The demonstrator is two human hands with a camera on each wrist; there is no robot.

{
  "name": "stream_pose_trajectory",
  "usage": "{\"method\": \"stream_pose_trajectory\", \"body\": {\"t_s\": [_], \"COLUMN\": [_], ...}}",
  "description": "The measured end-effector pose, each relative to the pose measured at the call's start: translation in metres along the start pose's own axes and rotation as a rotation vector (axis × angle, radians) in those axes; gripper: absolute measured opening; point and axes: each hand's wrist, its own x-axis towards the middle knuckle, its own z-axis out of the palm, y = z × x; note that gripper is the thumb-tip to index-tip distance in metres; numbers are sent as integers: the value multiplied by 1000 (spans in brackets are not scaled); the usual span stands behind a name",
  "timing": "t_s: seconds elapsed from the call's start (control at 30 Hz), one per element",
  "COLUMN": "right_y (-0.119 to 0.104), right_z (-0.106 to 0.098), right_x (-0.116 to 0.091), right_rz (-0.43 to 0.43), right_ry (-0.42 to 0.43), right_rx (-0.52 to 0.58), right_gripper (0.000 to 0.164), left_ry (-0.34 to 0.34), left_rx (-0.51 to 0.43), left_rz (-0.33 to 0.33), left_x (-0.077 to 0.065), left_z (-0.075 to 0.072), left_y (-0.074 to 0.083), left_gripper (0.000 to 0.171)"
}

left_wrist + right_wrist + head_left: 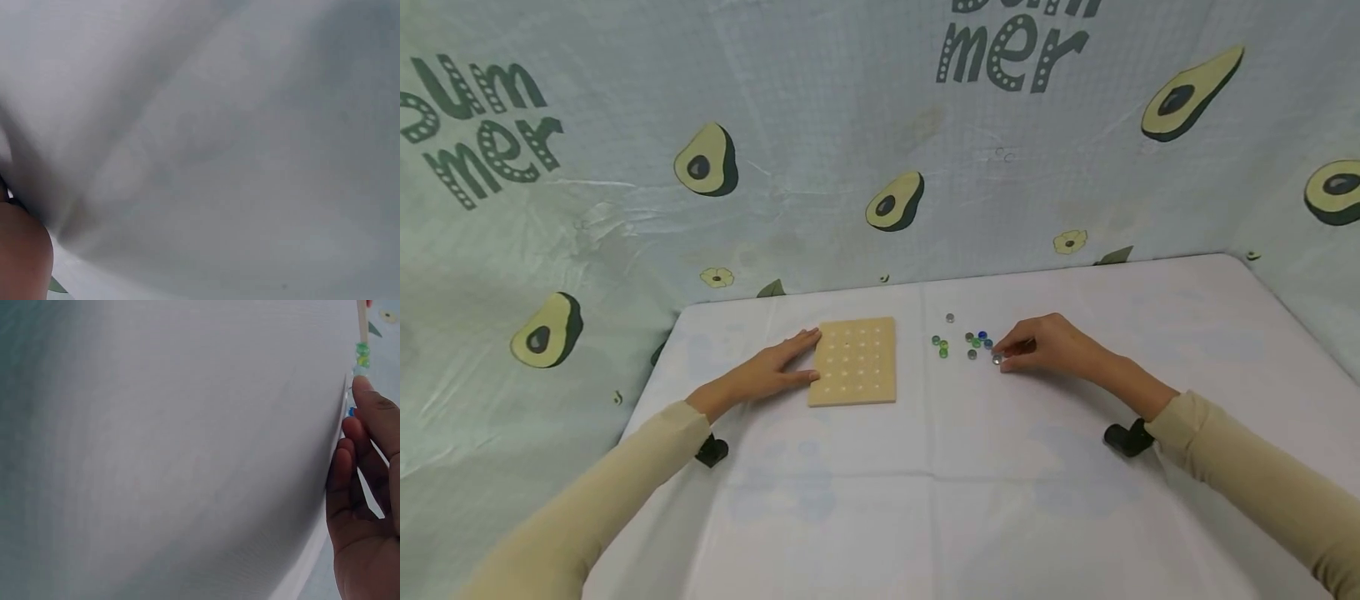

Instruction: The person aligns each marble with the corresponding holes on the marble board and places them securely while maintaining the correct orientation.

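Pinching the clear marble lightly should suit the right hand, its curled fingers' grip unclear; left hand, fingers extended, touches the dimpled board.

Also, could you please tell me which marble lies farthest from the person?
The grey marble at the back, sitting alone beyond all the other marbles.

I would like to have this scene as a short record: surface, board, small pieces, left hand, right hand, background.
surface: table with white cover
board: square, beige, rows of light spots
small pieces: round, green, blue and greyish, right of the board
left hand: touching the board's left edge
right hand: at a clear piece; grip unclear
background: sheet printed with avocados
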Motion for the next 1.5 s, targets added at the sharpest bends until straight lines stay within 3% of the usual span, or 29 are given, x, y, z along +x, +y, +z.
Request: {"method": "stream_pose_trajectory", "body": {"t_s": [0.43, 0.67, 1.13, 1.5], "right_y": [5, 0, -1, -13], "right_z": [5, -2, -14, -21], "right_x": [6, 7, 5, 18], "right_rz": [-18, -23, -98, -132], "right_ry": [29, 2, 26, 43], "right_rx": [10, -31, -71, -88], "right_gripper": [17, 17, 18, 19], "left_ry": [8, 4, 3, -11], "left_rx": [7, 19, 29, 67], "left_rz": [36, 51, 56, 37], "left_x": [-1, -4, -4, -5], "left_z": [5, 9, 7, 1], "left_y": [-5, -6, -5, -2], "left_gripper": [83, 83, 85, 87]}}
